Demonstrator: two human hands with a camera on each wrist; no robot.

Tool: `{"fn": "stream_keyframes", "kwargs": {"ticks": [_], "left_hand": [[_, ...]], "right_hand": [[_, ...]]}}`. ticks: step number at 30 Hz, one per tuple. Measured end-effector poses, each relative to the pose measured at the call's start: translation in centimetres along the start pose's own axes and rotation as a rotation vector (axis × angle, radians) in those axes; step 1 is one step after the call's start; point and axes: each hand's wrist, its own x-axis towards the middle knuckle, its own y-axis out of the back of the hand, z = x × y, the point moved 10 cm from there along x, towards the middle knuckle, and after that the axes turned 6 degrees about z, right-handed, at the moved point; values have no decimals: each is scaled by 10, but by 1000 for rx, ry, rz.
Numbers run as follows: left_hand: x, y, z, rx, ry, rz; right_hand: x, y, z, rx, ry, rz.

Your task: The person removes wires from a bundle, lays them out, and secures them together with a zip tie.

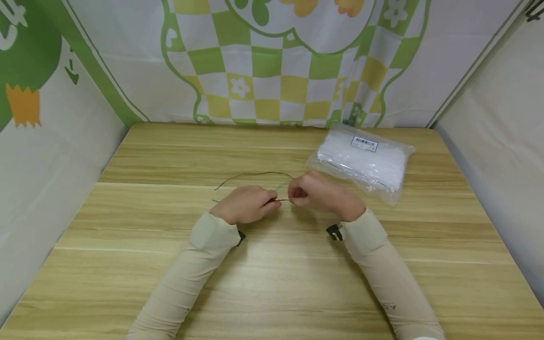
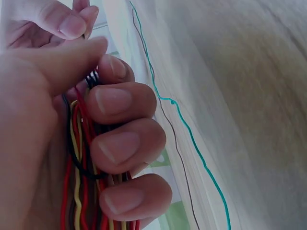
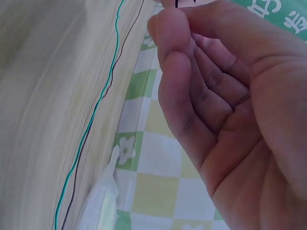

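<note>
My left hand (image 1: 246, 204) grips a bundle of thin wires (image 2: 77, 191), red, yellow and black, with its fingers curled round them in the left wrist view. Just to its right, my right hand (image 1: 326, 194) pinches a thin dark wire (image 3: 176, 4) between thumb and fingertip. This wire spans the short gap between the two hands. Beyond them on the table lie a green wire (image 2: 206, 165) and a brown wire (image 1: 250, 174), both loose. Part of the bundle is hidden behind the left fingers.
A clear plastic bag (image 1: 361, 163) packed with white items, labelled on top, lies at the back right of the wooden table (image 1: 280, 283). Behind the table hangs a green, yellow and white checked cloth (image 1: 267, 61). Pale cloth walls stand at both sides.
</note>
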Motion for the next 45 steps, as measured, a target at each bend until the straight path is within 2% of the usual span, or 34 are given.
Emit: {"fn": "stream_keyframes", "kwargs": {"ticks": [3, 7, 13, 16, 19, 24, 27, 31, 37, 41, 45], "left_hand": [[1, -3, -1, 17, 11, -20], [3, -8, 1, 17, 2, -30], [1, -5, -2, -72, 3, -40], [-1, 3, -9, -127, 7, -25], [-5, 13, -23, -151, 41, 5], [-11, 23, -41, -149, 86, 35], [-10, 24, -43, -135, 75, 50], [-6, 23, -37, -104, 40, 64], [-2, 15, -26, -46, 29, 29], [-1, 14, -20, -95, 16, 6], [-4, 15, -20, -171, 37, 5]], "right_hand": [[0, 1, 0, -4, 5, 9], [2, -1, -6, 0, 62, 36], [1, 6, -6, 15, 88, 80], [-3, 18, 2, -13, 73, 117], [-9, 32, 13, -39, 29, 160], [-15, 42, 22, 9, -23, 183], [-12, 37, 21, 25, -4, 168], [-6, 27, 12, -23, 25, 141], [0, 12, 0, -101, 21, 112], [4, 2, -3, -131, 43, 86], [5, -3, -3, -120, 66, 79]]}}
